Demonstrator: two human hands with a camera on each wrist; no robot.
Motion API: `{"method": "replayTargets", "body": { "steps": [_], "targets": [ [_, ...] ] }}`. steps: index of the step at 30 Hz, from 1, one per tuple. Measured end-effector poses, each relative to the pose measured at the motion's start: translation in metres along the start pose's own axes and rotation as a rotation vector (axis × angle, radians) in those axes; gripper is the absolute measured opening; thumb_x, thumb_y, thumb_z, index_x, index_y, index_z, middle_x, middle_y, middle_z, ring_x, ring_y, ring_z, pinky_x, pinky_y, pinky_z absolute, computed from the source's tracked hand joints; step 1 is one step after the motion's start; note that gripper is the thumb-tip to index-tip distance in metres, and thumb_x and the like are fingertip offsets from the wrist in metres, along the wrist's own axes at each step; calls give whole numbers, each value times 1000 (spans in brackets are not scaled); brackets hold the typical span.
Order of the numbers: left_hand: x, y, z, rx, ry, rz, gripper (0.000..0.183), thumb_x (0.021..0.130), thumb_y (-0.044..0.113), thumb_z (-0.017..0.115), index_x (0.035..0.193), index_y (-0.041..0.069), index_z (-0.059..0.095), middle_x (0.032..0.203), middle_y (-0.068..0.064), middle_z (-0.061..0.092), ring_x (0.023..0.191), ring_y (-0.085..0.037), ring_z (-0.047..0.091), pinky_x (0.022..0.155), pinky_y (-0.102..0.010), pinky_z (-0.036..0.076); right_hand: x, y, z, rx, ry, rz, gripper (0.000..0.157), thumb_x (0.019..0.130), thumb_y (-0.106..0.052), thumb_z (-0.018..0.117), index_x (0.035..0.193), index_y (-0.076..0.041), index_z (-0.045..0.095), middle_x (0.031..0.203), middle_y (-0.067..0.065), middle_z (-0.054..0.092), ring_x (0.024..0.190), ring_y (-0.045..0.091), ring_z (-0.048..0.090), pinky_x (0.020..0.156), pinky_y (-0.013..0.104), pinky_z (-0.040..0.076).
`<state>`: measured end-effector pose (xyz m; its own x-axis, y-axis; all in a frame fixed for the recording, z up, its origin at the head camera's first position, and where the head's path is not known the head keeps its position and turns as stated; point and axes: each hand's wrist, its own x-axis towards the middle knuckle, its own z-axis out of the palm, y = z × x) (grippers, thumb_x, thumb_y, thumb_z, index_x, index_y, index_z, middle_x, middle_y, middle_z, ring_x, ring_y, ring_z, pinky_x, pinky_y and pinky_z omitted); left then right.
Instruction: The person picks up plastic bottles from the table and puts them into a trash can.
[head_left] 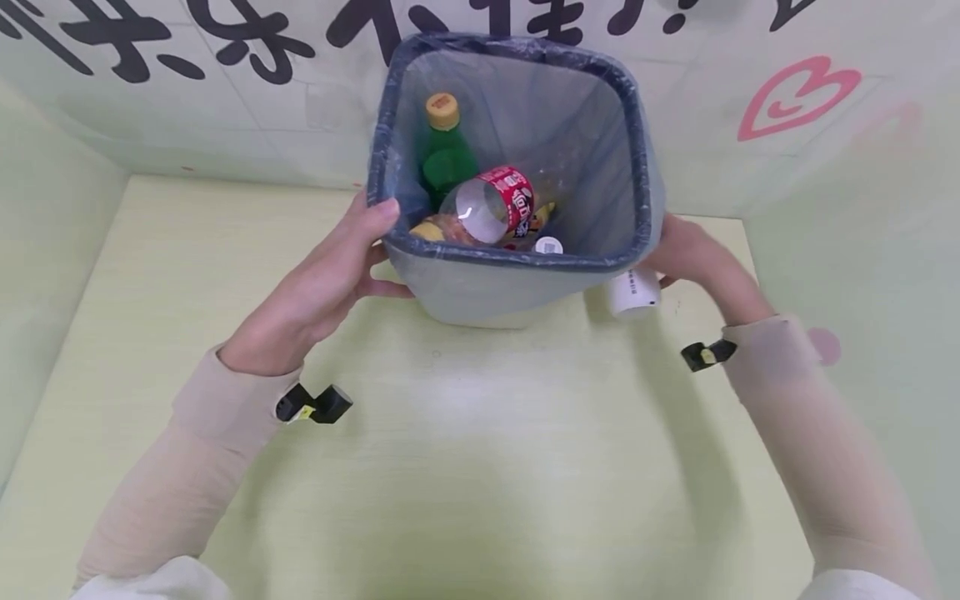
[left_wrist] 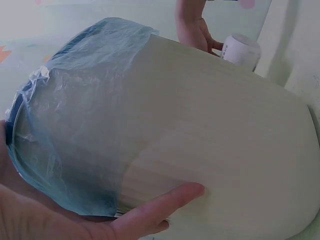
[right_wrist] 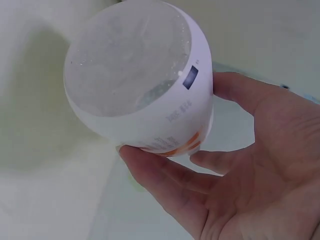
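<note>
My left hand (head_left: 322, 279) grips the left side of a pale trash bin (head_left: 480, 318), its thumb over the rim and other fingers against the outer wall. A bluish plastic liner (left_wrist: 95, 115) is folded over the rim. Inside lie a green bottle (head_left: 448, 162) with a yellow cap and a clear bottle with a red label (head_left: 513, 196). To the bin's right, my right hand (right_wrist: 255, 165) holds a white bottle (right_wrist: 135, 60) with an orange band, its base facing the right wrist camera. The bottle's top is hidden.
Beneath everything is a pale table (head_left: 480, 433). A wall with dark lettering (head_left: 247, 37) and a pink heart (head_left: 798, 98) rises behind the bin. Other items in the bin include a white cap (head_left: 548, 245) and a partly hidden yellow item.
</note>
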<state>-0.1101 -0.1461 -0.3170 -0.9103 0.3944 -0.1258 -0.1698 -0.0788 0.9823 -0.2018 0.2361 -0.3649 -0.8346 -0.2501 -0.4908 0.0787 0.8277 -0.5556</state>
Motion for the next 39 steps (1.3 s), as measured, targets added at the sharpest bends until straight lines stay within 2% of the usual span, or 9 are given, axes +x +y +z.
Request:
{"method": "replayTargets", "body": {
  "steps": [4, 6, 12, 19, 26, 32, 39],
  "targets": [
    [0, -1, 0, 0, -3, -1, 67, 90, 47, 43, 145, 34, 6, 145, -1, 7, 130, -38, 20, 82, -60, 41, -26, 0, -30, 7, 72, 61, 90, 84, -48, 57, 147, -20, 0, 134, 25, 36, 96, 34, 56, 68, 40, 53],
    [0, -1, 0, 2, -7, 0, 67, 90, 47, 43, 145, 34, 7, 145, -1, 7, 130, -38, 19, 82, -61, 41, -38, -2, -42, 24, 108, 74, 93, 83, -51, 57, 147, -23, -4, 137, 26, 31, 96, 34, 56, 68, 41, 53],
    [-1, 1, -1, 9, -8, 1, 64, 90, 47, 42, 144, 36, 9, 145, -1, 10, 129, -39, 19, 82, -62, 40, -57, -12, -63, 17, 159, 75, 93, 82, -52, 57, 146, -27, -6, 140, 26, 27, 94, 34, 57, 67, 39, 53],
    [-1, 0, -1, 15, -15, -8, 64, 90, 48, 42, 144, 37, 10, 145, -1, 11, 129, -37, 20, 83, -62, 39, -68, -25, -75, -58, 159, 84, 93, 82, -53, 57, 146, -29, -6, 140, 26, 27, 82, 31, 62, 76, 49, 47],
    [0, 1, -1, 22, -25, 6, 63, 91, 48, 41, 144, 36, 9, 144, -3, 12, 129, -38, 20, 81, -62, 40, -88, -48, -96, -135, 201, 50, 91, 82, -46, 61, 147, -27, 0, 139, 24, 30, 73, 23, 64, 61, 31, 51],
    [-2, 2, -1, 22, -22, 10, 62, 91, 47, 40, 144, 37, 11, 144, -3, 13, 129, -38, 20, 80, -62, 41, -98, -70, -114, -192, 280, 10, 89, 83, -39, 64, 146, -34, 1, 139, 24, 28, 70, 21, 61, 53, 27, 48],
    [-3, 4, 0, 29, -19, -16, 61, 91, 47, 41, 144, 37, 12, 144, -2, 14, 130, -36, 19, 82, -61, 40, -102, -89, -119, -226, 332, -28, 90, 80, -40, 67, 142, -44, 2, 137, 21, 32, 64, 16, 60, 49, 23, 48]
  ]
}}
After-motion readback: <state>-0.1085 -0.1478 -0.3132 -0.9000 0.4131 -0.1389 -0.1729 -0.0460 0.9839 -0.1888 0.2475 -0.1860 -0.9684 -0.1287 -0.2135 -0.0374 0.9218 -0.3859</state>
